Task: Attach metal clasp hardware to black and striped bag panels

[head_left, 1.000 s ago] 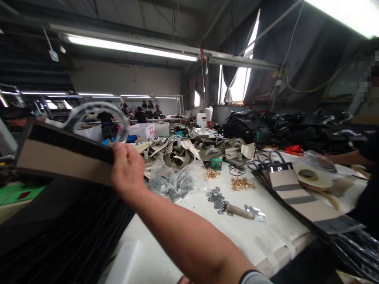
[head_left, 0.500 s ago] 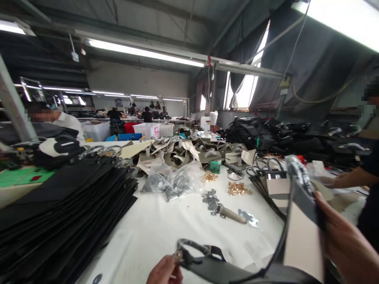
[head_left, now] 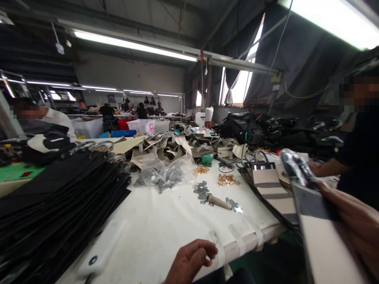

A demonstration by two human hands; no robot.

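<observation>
My right grip (head_left: 353, 215) pinches the bag (head_left: 322, 240) by its edge, near the bag pile (head_left: 269, 178); my left grip (head_left: 189, 260), half-curled, is empty. One-sided hold: bag might swing, snagging its handle (head_left: 297, 167).

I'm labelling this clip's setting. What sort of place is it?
Likely a bag workshop: stacked black pieces, a striped bag with handles, and piles of gold-coloured fittings on the table.
</observation>
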